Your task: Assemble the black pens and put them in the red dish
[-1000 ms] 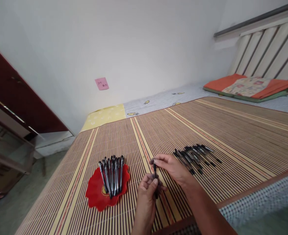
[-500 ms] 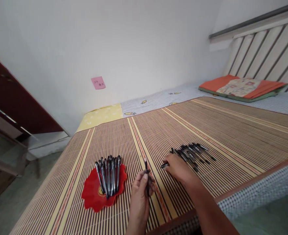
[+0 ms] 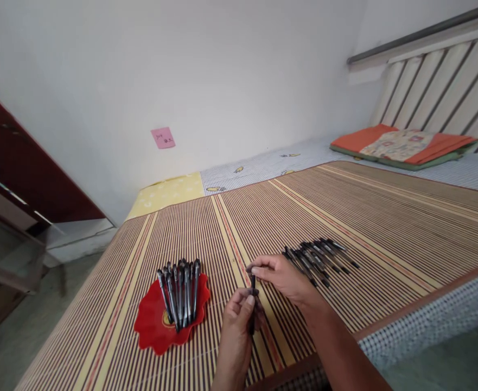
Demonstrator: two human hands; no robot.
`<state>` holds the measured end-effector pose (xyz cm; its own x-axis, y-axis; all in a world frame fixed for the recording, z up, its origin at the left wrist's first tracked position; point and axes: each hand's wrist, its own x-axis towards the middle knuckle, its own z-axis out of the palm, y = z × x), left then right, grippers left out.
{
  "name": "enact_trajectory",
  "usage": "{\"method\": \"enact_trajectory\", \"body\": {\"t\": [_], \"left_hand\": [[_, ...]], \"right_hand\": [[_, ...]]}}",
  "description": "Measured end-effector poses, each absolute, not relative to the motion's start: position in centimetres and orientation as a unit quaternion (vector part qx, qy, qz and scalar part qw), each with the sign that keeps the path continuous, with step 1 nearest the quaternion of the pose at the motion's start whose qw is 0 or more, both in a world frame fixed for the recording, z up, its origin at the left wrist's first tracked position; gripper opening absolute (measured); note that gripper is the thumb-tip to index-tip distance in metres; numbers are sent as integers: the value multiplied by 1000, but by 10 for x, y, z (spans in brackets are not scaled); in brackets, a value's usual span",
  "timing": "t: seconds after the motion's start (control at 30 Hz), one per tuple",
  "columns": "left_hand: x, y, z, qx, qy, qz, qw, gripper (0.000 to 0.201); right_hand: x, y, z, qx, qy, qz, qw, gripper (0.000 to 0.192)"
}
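My left hand (image 3: 239, 320) is closed round a black pen (image 3: 252, 320), held upright above the mat. My right hand (image 3: 277, 276) pinches a black pen cap (image 3: 253, 281) at the pen's upper end; the fingers partly hide it, and how far it sits over the tip I cannot tell. To the right of my right hand lies a loose pile of black pens (image 3: 318, 258) on the striped mat. Left of my left hand, a red scalloped plate (image 3: 151, 326) bears several capped pens (image 3: 179, 293) lying side by side with their caps pointing away from me.
The striped bamboo mat (image 3: 190, 228) covers the bed, whose front edge is close to my arms. A folded orange and green cloth (image 3: 401, 144) lies at the far right by the slatted headboard (image 3: 442, 81). A pink note (image 3: 163, 138) is on the wall.
My right hand has moved left from beside the pen pile to the upper end of the pen, bringing the cap there. My left hand has shifted slightly right, still holding the pen.
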<state>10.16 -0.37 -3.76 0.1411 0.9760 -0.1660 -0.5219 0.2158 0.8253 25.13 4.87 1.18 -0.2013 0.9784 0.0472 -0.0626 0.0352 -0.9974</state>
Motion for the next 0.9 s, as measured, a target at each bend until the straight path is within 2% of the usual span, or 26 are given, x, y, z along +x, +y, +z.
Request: {"method": "enact_trajectory", "body": {"t": [0.3, 0.4, 0.47, 0.53, 0.6, 0.7, 0.9], "left_hand": [[100, -1, -48, 378, 408, 573, 602, 27], [100, -1, -45, 361, 408, 571, 614, 26], [100, -1, -41, 332, 404, 568, 636, 28], [100, -2, -36, 309, 400, 563, 654, 31], [101, -3, -32, 297, 400, 559, 662, 34], [101, -4, -28, 289, 402, 560, 664, 35], [101, -3, -29, 280, 402, 561, 667, 36]], "right_hand": [[250, 47, 16, -437, -576, 516, 460, 18], [258, 52, 10, -452, -581, 496, 460, 23], [269, 56, 6, -494, -600, 433, 456, 24], [280, 58, 1, -557, -639, 335, 411, 21], [287, 58, -3, -615, -677, 253, 314, 18], [287, 55, -12, -666, -687, 207, 205, 17], [277, 56, -17, -670, -676, 214, 219, 13]]}}
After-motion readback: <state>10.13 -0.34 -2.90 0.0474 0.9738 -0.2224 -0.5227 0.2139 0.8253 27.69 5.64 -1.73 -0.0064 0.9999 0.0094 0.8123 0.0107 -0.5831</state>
